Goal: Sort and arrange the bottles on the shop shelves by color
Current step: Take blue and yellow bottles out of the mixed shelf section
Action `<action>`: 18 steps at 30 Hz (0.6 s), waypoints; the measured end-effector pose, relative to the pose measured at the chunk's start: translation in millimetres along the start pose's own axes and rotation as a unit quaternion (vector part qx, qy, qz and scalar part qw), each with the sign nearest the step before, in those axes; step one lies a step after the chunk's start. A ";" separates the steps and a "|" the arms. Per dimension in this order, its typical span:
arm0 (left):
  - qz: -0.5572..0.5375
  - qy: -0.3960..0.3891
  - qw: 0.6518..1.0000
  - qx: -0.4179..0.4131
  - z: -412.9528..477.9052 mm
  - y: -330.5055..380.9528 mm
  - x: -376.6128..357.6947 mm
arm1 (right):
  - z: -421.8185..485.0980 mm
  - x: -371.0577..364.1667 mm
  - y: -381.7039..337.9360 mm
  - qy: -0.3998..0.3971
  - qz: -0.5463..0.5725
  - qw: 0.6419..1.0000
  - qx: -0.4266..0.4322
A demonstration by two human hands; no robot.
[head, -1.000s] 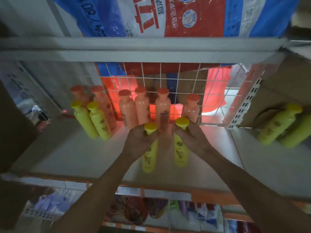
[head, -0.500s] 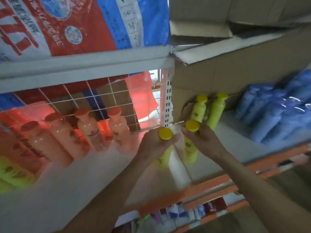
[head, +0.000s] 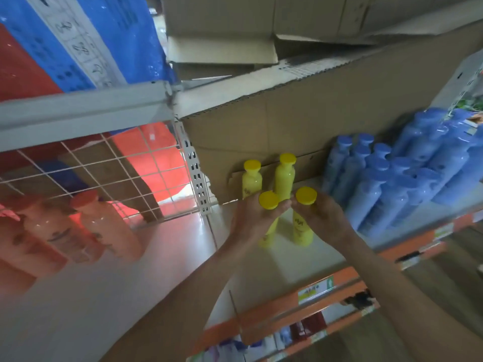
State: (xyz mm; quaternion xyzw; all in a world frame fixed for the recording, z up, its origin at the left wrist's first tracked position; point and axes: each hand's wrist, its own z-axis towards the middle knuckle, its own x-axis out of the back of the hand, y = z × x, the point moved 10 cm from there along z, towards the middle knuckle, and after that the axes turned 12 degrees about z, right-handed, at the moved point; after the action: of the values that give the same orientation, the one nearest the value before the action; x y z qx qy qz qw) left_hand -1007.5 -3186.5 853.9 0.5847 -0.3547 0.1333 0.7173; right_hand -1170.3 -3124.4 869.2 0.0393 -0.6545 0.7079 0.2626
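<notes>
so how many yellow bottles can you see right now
4. Back-left bottle and back-right bottle stand against the box. In front of them, the left hand grips the left-held bottle and the right hand the right-held bottle. More may sit out of frame.

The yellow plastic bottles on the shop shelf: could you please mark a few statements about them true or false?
1. The left hand grips the left yellow plastic bottle; the right hand grips the right yellow plastic bottle. True.
2. The blue plastic bottles stand left of the hands. False: they stand to the right.
3. Two more yellow bottles stand before the brown cardboard box. True.
4. The pale orange bottles stand among the blue ones. False: they stand far left, before the white wire grid.
</notes>
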 end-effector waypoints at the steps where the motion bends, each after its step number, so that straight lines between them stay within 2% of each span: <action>1: -0.002 0.003 1.000 0.007 0.6 0.1 -3.2 | -0.2 3.6 5.5 -0.001 0.006 1.000 -0.009; 5: 0.014 0.013 0.999 0.036 8.7 -2.4 -10.1 | 0.4 12.6 14.5 -0.025 0.023 0.999 -0.037; 9: 0.056 -0.023 0.996 0.064 11.4 -12.3 -26.2 | -0.1 12.0 45.2 -0.045 -0.041 0.990 -0.123; 14: -0.008 -0.047 0.993 0.105 13.0 -16.3 -33.9 | 9.5 9.2 53.7 -0.060 -0.075 0.988 -0.122; 18: -0.028 -0.023 0.993 0.112 16.0 -7.2 -32.1 | 23.4 -6.1 47.2 -0.079 -0.020 0.993 -0.082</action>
State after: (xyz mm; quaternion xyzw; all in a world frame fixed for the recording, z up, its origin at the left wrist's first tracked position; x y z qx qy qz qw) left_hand -1031.6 -3196.3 828.2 0.6740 -0.3371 0.1384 0.6426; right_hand -1191.7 -3148.8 827.3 0.0866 -0.7278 0.6413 0.2269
